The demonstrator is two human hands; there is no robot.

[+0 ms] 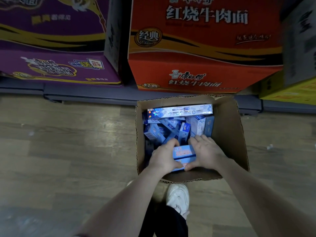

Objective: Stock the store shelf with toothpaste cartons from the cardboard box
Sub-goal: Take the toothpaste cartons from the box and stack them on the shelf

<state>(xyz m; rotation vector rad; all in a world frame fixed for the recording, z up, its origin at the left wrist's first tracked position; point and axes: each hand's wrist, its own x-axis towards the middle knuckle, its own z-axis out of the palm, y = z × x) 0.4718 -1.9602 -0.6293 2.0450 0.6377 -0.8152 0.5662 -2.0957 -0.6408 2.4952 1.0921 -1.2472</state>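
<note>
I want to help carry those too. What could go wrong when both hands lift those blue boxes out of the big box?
1. The left hand and right hand squeeze a small stack of toothpaste cartons from the sides; one might slip out.
2. The loose cartons below lie jumbled at angles, so lifting might snag or tip them.
3. The cardboard box sits right by the white shoe, so a step might kick it.

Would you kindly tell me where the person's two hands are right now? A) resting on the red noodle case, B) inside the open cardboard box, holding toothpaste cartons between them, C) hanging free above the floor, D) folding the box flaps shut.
B: the left hand and right hand clasp blue toothpaste cartons inside the cardboard box.
</note>
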